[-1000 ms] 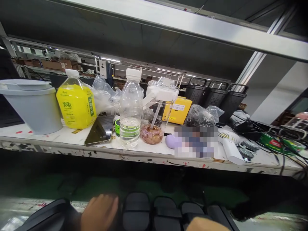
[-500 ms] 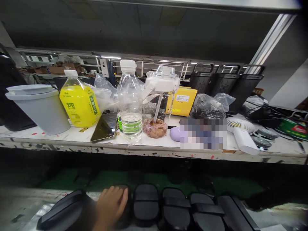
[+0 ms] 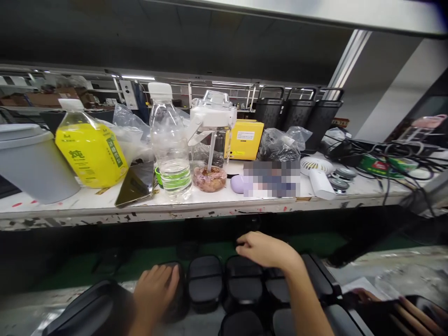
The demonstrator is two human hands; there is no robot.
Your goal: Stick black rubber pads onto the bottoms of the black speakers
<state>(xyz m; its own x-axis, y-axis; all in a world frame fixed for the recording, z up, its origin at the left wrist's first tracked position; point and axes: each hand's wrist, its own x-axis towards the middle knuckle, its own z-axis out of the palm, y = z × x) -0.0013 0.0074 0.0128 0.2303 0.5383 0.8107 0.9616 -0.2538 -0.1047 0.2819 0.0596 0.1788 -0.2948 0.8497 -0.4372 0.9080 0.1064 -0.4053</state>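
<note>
Both hands (image 3: 156,291) (image 3: 268,251) rest on glossy black rounded cases (image 3: 205,284).

Your right hand (image 3: 268,252) has come into view, reaching over the black cases (image 3: 243,284) right of your left hand's (image 3: 154,291) grip.

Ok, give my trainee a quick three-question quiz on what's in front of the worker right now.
1. True or false: the left hand rests on a black case.
2. What does the right hand reach over: A) the row of black cases, B) the yellow bottle, C) the phone?
3. What stands just right of the clear water bottle on the shelf?

Key: 1 true; 2 A; 3 a white-lidded tumbler with a straw.
</note>
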